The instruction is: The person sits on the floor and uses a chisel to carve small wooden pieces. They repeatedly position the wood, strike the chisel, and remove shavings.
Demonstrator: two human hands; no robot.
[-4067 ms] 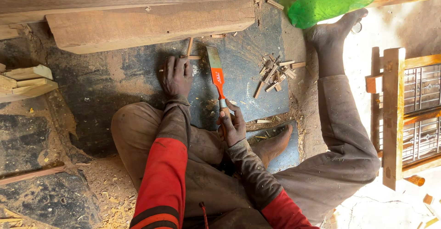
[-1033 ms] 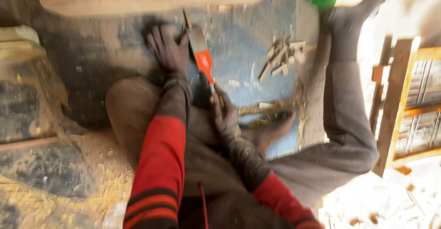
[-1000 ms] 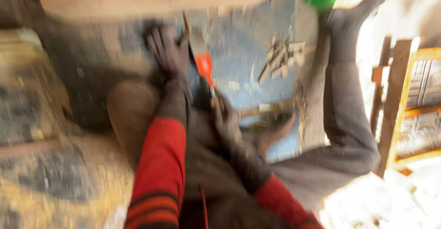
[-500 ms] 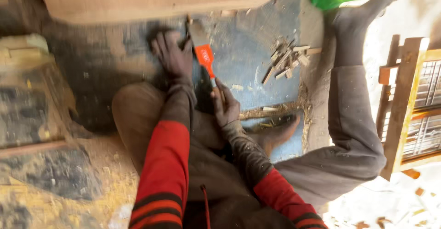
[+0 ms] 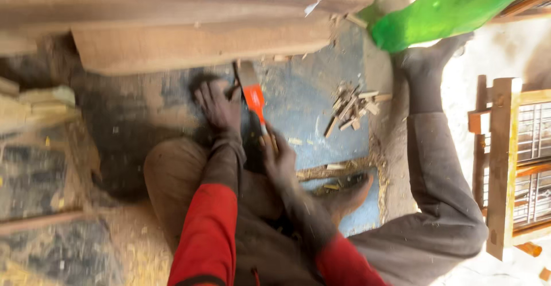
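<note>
I sit on the ground with my legs spread. My right hand (image 5: 279, 159) grips the handle of a hatchet (image 5: 253, 93) with an orange neck and a grey blade that points away from me, toward a thick wooden beam (image 5: 195, 45). My left hand (image 5: 219, 105) rests flat on the blue-grey ground just left of the blade, fingers spread. Whatever small piece lies under the blade is hidden by the hand and blur.
A heap of small wood offcuts (image 5: 353, 107) lies to the right of the hatchet. A green plastic object (image 5: 442, 13) lies at the upper right beside my right foot (image 5: 427, 62). A wooden frame with wire mesh (image 5: 516, 159) stands at the right. Sawdust and planks (image 5: 34, 105) cover the left.
The hatchet has swung up and down and its blade now sits a little higher, closer to the beam. The view has shifted slightly; my left hand stays pressed on the ground.
</note>
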